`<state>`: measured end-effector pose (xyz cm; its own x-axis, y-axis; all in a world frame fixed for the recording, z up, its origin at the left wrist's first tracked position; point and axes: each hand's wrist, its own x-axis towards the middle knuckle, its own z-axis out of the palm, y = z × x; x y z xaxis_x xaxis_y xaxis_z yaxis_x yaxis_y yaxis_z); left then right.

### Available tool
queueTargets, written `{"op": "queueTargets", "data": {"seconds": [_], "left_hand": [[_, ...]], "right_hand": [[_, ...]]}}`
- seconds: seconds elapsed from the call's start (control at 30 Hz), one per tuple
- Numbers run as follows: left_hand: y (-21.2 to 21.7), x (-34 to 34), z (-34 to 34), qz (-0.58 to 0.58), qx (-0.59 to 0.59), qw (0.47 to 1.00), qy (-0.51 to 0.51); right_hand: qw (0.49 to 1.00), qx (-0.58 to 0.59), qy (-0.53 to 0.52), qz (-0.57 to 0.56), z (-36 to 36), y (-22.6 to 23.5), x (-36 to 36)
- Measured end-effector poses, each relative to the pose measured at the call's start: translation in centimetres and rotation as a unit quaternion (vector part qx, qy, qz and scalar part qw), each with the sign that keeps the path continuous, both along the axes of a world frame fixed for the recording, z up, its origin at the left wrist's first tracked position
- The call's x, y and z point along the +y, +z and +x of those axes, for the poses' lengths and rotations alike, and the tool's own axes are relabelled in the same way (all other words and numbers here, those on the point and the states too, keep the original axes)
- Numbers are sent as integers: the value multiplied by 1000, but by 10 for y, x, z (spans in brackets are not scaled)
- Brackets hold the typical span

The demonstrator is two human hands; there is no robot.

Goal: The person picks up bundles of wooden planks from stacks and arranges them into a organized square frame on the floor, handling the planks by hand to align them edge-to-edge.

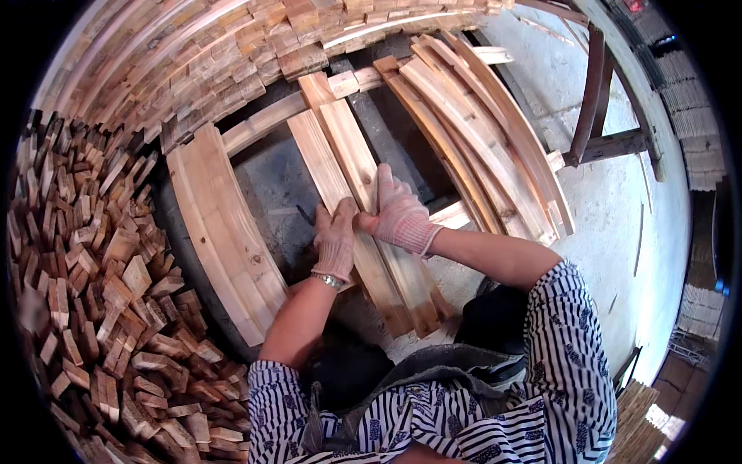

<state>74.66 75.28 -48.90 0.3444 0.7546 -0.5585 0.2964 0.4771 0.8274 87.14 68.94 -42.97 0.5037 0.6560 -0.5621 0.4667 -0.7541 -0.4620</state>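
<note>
Two hands in off-white knit gloves, the left [334, 238] and the right [403, 215], are resting on two pale, long wooden boards, the left board [318, 158] and the right board [348, 143]; whether fingers are closing underneath, one cannot tell. The right index finger is pointing along the wood. Both boards are lying side by side at center, showing straight grain and smooth faces, with a third board's end [316, 87] protruding beyond. Two pale timber crosspieces [267, 122] are spanning the frame. At least two broad, curved boards [220, 232] are lying left, at least five curved slats [468, 131] right. Uncounted brown wood offcuts [116, 309] are crowding the left.
</note>
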Motion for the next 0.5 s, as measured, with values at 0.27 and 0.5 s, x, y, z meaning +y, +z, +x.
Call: {"op": "queueTargets", "data": {"seconds": [0.27, 0.5], "left_hand": [[20, 67, -33, -117, -242, 963, 11], [39, 97, -14, -121, -255, 959, 12]], "right_hand": [[980, 23, -121, 155, 48, 11, -16], [998, -4, -6, 70, 15, -18, 44]]}}
